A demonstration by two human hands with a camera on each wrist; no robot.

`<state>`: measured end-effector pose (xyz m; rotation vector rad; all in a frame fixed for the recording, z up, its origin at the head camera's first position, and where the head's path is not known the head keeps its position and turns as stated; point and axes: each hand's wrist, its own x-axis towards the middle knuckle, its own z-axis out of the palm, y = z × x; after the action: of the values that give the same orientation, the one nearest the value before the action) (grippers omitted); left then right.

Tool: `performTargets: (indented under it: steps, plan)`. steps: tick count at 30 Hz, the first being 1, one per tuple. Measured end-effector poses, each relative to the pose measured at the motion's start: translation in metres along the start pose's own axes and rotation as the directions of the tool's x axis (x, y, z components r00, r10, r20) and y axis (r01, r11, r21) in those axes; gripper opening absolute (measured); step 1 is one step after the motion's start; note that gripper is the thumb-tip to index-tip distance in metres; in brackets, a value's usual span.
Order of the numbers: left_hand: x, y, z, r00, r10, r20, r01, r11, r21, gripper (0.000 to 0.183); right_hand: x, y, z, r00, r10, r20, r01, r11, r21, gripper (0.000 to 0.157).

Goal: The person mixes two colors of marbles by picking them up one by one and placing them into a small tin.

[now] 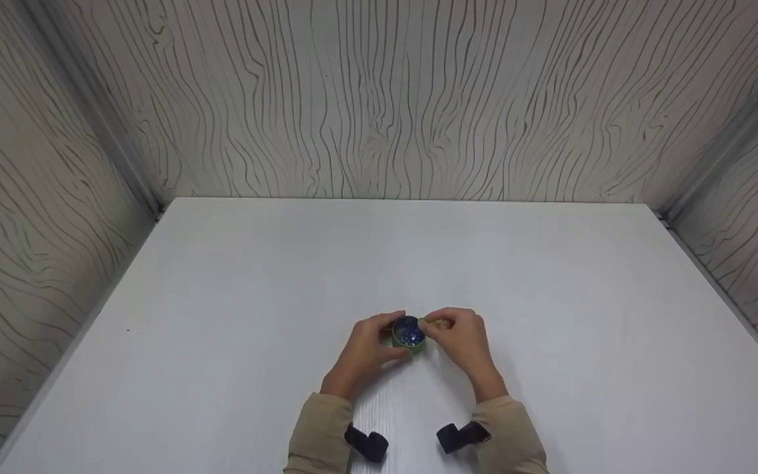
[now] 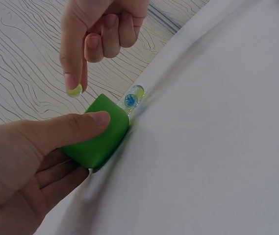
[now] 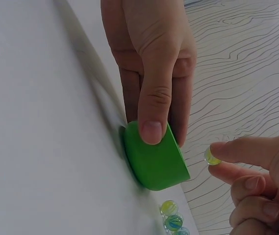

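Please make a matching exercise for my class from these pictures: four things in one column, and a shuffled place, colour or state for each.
Column one
1. Left hand
2. Right hand
3. Loose marbles
4. Tabletop

Column two
A. White
B. Pinching a yellowish marble
C. Beside the green cup
D. Holding the green cup

Right pairs: 1-D, 2-B, 3-C, 4-A

A green cup (image 3: 155, 164), shiny blue inside, stood upright within the left fingers (image 2: 63, 187); the right fingers (image 3: 242, 149) pinched a clear yellow marble (image 2: 74, 91) near its rim, loose marbles (image 2: 131, 101), yellow and blue, lying beneath.
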<state>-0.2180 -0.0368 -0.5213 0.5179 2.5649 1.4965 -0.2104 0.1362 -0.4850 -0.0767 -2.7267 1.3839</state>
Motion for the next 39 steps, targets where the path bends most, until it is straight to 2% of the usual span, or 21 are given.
performTargets:
  steps: [9,18,29,39]
  plan:
    - [-0.0001,-0.0002,-0.0010,1.000,0.027,0.000,-0.027,1.000,-0.010,0.059,-0.0009,0.0000,0.0033,0.999,-0.036,-0.005,0.036,0.999,-0.012,0.013]
    - [-0.0013,-0.0002,-0.0003,1.000,0.005,-0.001,-0.005,1.000,-0.003,0.059,-0.0023,0.0014,0.0054,0.999,-0.046,-0.010,0.046,0.999,-0.018,0.013]
    - [-0.0006,-0.0007,-0.0007,1.000,0.025,-0.002,-0.025,1.000,0.002,0.059,-0.0003,0.0026,0.0028,1.000,-0.024,-0.010,0.024,1.000,-0.009,0.012]
    - [-0.0024,0.0009,0.0002,1.000,-0.012,-0.010,0.012,1.000,-0.003,0.065,0.0010,0.0036,-0.0043,1.000,0.000,-0.019,0.000,1.000,0.014,0.011]
